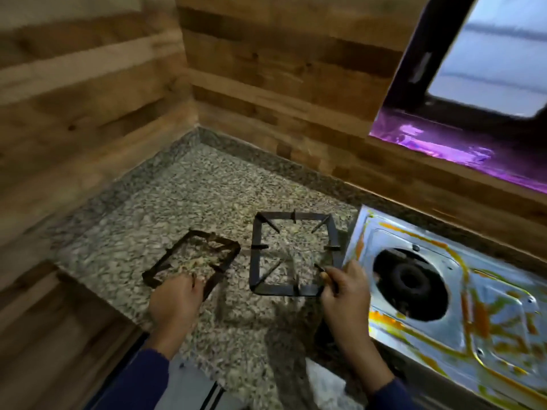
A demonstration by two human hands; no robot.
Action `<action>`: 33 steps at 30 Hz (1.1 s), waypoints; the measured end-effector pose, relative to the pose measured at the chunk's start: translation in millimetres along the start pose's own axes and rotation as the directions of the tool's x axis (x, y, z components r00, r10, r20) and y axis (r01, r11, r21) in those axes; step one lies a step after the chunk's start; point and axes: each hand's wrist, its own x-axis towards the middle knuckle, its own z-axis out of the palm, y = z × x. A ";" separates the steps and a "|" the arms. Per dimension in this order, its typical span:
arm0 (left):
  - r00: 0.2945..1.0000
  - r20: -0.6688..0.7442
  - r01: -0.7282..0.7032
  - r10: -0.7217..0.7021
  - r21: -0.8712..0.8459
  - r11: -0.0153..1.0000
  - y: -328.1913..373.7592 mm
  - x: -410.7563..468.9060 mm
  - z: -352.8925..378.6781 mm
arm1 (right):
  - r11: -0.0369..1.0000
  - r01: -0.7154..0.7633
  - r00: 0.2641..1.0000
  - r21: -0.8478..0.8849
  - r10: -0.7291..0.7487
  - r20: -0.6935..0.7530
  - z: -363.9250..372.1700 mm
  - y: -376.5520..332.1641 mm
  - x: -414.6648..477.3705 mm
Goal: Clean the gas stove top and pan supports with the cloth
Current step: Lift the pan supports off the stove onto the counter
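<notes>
Two dark square pan supports lie on the speckled granite counter point(124, 232). My left hand point(176, 297) grips the near edge of the left pan support point(177, 250), which is rusty and tilted. My right hand point(344, 291) pinches the near right corner of the right pan support point(256, 253), which lies flat. The steel gas stove top point(461, 327) sits at the right, smeared with orange and yellow stains, its burner point(407, 279) bare. A pale thing at the counter's near edge point(325, 380) may be the cloth; I cannot tell.
Wood-panelled walls close the counter at the left and back. A window point(488, 63) with a purple-lit sill stands above the stove. The counter's front edge runs past my dark blue sleeves.
</notes>
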 end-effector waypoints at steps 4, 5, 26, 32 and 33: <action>1.000 0.009 0.009 -0.009 -0.027 1.000 -13.1 22.5 18.9 | 0.995 -0.022 0.988 -0.094 0.036 0.148 38.7 -15.6 -7.9; 1.000 0.007 0.010 -0.010 -0.035 0.999 -13.8 27.0 21.3 | 0.993 -0.040 0.982 -0.111 0.059 0.181 46.6 -16.8 -9.6; 0.998 0.060 0.035 -0.027 -0.150 0.988 -23.3 35.9 28.1 | 0.951 -0.260 0.859 -0.168 0.307 0.410 104.1 -17.1 -31.8; 0.991 -0.005 -0.129 0.134 -0.306 0.943 18.6 2.0 4.5 | 0.977 -0.196 0.931 0.087 0.158 0.329 56.8 -49.4 -24.2; 0.983 -0.016 -0.180 0.186 -0.333 0.926 29.1 -2.2 1.2 | 0.977 -0.157 0.952 0.147 0.110 0.286 45.2 -55.1 -21.2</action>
